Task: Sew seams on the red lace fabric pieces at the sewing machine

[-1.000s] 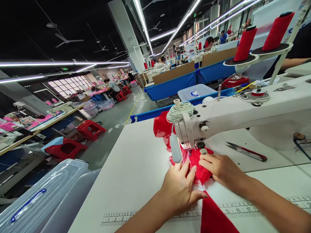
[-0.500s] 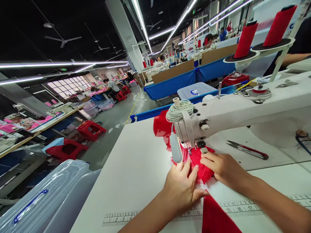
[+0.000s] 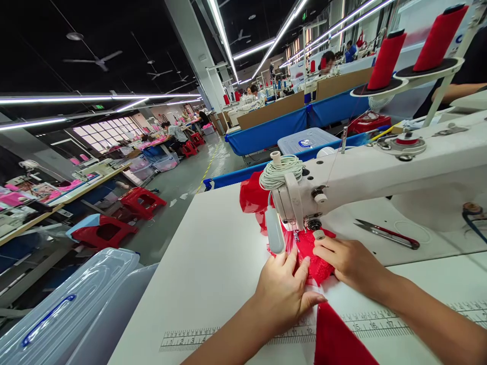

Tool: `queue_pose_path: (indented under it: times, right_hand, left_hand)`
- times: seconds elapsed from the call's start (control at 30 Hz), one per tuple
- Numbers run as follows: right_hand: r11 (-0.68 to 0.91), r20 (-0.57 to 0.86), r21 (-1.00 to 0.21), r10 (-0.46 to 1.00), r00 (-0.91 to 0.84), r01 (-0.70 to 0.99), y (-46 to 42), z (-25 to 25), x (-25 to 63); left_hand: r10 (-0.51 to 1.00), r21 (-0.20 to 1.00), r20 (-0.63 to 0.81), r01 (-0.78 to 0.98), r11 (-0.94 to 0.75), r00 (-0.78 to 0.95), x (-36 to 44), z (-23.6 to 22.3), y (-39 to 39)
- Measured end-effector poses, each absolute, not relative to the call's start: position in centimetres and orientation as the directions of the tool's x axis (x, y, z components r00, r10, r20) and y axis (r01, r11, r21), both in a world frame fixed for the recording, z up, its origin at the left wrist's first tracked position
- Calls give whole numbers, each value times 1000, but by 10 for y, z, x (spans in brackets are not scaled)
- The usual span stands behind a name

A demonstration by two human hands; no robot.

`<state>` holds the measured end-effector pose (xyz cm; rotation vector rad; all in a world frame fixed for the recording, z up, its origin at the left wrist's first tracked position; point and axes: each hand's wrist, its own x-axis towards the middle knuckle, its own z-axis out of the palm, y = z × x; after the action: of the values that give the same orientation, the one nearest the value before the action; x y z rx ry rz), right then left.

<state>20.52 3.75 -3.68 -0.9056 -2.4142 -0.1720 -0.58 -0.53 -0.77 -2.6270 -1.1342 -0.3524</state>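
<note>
A white sewing machine [image 3: 380,172] stands on a white table [image 3: 213,274]. Red lace fabric [image 3: 314,261] lies under its presser foot and trails toward me and behind the machine head. My left hand [image 3: 283,294] lies flat on the fabric just left of the needle, fingers stretched forward. My right hand [image 3: 348,261] presses the fabric from the right, fingertips close to the presser foot, fingers slightly curled.
Red-handled thread snips [image 3: 388,234] lie on the machine bed to the right. Two red thread cones [image 3: 386,60] stand on a rack above. Clear plastic bins [image 3: 64,309] sit at lower left. Red stools [image 3: 142,200] and other workers line the aisle.
Both hands have crept slightly forward with the red fabric toward the needle; little else has changed apart from a small shift of the view.
</note>
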Motion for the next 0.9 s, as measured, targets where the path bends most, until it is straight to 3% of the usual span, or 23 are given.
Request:
queue_pose_path:
  times: [0.33,0.9]
  right_hand:
    - [731,595,-31,561,-575,681,39,-36,202]
    - [711,575,-78,605,-551,699,37,-33,202]
  left_hand:
    - [664,-148,345,737,-659,663,-8,-8,2]
    - [646,-168,404,746,-644,648,-4,-10,0]
